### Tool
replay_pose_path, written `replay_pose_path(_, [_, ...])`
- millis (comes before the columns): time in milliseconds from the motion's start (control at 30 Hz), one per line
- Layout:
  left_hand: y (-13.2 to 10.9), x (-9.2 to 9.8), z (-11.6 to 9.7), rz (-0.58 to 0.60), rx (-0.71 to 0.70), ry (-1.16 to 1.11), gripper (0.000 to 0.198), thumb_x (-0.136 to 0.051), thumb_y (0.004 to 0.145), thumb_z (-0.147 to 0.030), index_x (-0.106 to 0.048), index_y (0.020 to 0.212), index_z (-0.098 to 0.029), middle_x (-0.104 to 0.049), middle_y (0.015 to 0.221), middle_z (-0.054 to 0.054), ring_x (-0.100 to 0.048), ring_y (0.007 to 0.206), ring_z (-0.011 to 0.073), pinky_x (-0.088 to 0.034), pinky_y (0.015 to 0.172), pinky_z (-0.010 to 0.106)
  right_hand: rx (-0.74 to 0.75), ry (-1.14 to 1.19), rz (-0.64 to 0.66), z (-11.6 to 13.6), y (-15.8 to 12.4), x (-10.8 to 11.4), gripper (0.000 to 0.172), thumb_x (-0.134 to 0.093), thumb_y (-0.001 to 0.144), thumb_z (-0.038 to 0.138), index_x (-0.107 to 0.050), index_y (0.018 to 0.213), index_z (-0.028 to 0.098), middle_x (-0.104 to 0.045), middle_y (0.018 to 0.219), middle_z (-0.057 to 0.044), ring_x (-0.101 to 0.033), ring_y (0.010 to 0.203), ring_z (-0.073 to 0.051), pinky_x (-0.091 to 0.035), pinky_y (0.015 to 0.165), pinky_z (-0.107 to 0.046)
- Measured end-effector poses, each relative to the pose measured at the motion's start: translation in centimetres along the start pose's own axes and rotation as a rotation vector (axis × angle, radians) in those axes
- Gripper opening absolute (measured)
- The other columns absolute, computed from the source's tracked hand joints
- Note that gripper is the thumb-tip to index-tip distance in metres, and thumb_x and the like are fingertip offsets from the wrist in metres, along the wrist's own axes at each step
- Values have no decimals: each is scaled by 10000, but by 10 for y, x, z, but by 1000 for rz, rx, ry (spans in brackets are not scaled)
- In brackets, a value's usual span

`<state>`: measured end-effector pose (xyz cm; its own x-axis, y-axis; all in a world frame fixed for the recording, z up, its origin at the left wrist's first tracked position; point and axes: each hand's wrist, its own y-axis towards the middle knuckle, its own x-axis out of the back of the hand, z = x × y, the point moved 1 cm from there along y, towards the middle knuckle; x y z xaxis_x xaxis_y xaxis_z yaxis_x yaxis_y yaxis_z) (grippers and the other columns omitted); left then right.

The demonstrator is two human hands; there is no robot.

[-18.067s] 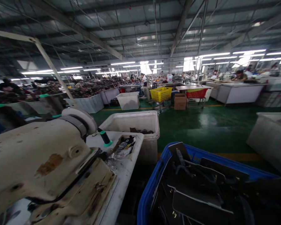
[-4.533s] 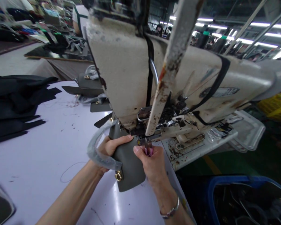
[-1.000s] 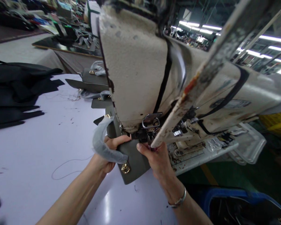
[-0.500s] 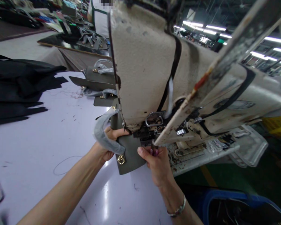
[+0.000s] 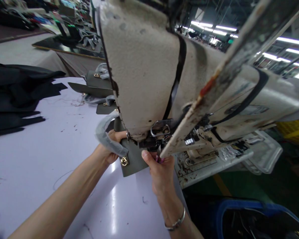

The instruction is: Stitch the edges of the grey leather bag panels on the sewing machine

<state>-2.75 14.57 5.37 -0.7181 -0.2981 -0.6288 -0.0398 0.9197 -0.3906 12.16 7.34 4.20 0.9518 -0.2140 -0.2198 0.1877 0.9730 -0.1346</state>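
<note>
The left hand (image 5: 107, 147) grips a grey leather handbag (image 5: 132, 159), its fingers (image 5: 119, 135) closed around the bag's upper part, with a cloudy plastic wrap (image 5: 107, 138) draped over them. The bag stands tilted, its top reaching up under the sewing machine head (image 5: 139, 69), and a gold metal clasp (image 5: 124, 161) sits just beside the left fingers. The right hand (image 5: 160, 176) is closed on a small pink-handled tool (image 5: 158, 159) (mostly hidden by the fingers) right beside the bag. Left of the fingers lies a white tabletop (image 5: 40, 162) bearing black leather pieces (image 5: 12, 93). Beyond the fingers sit more grey bags (image 5: 97, 81); below and right of them, a blue bin (image 5: 239, 207).
</note>
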Motion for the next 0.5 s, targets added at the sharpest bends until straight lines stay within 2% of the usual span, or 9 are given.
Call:
replay_pose_path(200, [2, -11, -8, 93, -10, 96, 272, -735, 755, -176, -739, 980, -22, -787, 899, 148, -740, 963, 308, -619, 726, 338, -122, 62, -43, 0, -14, -8, 421, -812, 717, 385, -482, 541, 192, -330, 539, 55, -250, 529, -84, -311, 491, -242])
replay_pose_path(300, [1, -12, -10, 114, -47, 150, 335, -750, 759, -183, -719, 1037, 1, -785, 924, 144, -734, 990, 301, -608, 758, 323, -179, 92, -106, -5, -26, -14, 515, -832, 709, 413, -382, 553, 216, -278, 556, 67, -196, 528, -76, -237, 456, -234])
replay_pose_path(400, [0, -13, -11, 71, -141, 196, 354, -710, 811, -208, -696, 1103, -8, -784, 959, 117, -715, 1059, 298, -601, 794, 321, -214, 146, -159, -11, -35, -22, 598, -837, 719, 435, -289, 579, 239, -219, 566, 79, -161, 525, -74, -165, 438, -239])
replay_pose_path(500, [-2, -18, -13, -1, -282, 245, 422, -683, 862, -264, -650, 1206, -21, -772, 1038, 112, -694, 1117, 297, -607, 821, 352, -230, 218, -207, -12, -39, -31, 560, -816, 740, 436, -312, 600, 237, -226, 564, 87, -156, 520, -69, -161, 437, -238])
